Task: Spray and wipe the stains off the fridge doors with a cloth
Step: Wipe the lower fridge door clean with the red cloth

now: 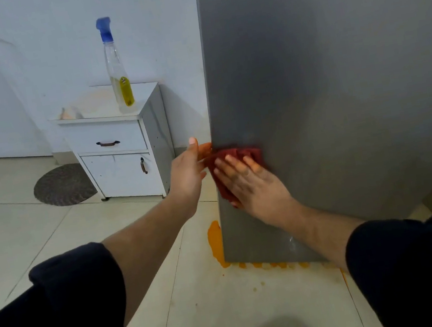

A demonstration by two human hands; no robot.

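The grey fridge door [336,73] fills the right half of the view. My right hand [249,183] presses a red cloth [247,151] flat against the door near its left edge, fingers straight. My left hand [189,173] reaches to that same edge, thumb up, its fingertips touching the edge beside the cloth. A clear spray bottle [116,71] with a blue trigger head and yellow label stands upright on the white cabinet [119,147], left of the fridge and away from both hands.
An orange spill [216,242] lies on the tiled floor along the fridge's lower left corner and bottom edge. A round dark mat [62,186] lies on the floor left of the cabinet. White walls stand behind.
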